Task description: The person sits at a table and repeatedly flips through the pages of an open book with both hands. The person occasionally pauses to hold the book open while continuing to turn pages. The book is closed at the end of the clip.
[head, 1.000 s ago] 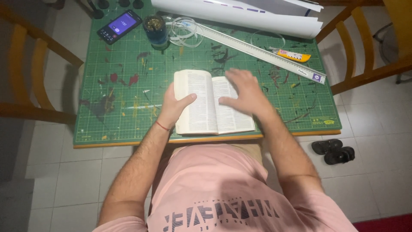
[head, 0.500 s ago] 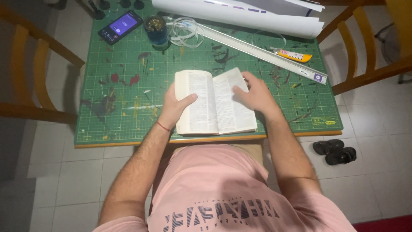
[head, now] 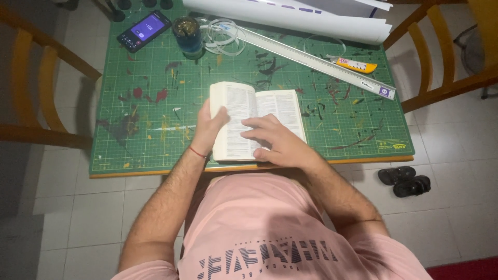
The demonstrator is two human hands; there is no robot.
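Our right fingers (head: pixel 255 136) lie spread and flat on the open book (head: pixel 257 120), pressing the lower part of its right-hand page, tips aimed toward 9 o'clock at the centre fold. Our left hand (head: pixel 210 127) cups the book's left edge, thumb over the left page, fingers curled around the thick stack of leaves; they close on that edge. The book sits at the near middle of the table (head: pixel 155 150), its spine running from 12 to 6 o'clock, so the free pages lie just ahead of the right fingers, which are the nearer to them.

Outward, at 11 o'clock from the book, stands a blue cup (head: pixel 188 35), with a phone (head: pixel 143 30) further left of it. A coil of clear tape (head: pixel 223 37) lies beside the cup. At 1 o'clock a long ruler (head: pixel 316 61) runs slantwise, a yellow knife (head: pixel 355 65) just beyond it, and rolled white paper (head: pixel 290 18) along the far edge. None of these touch the book.
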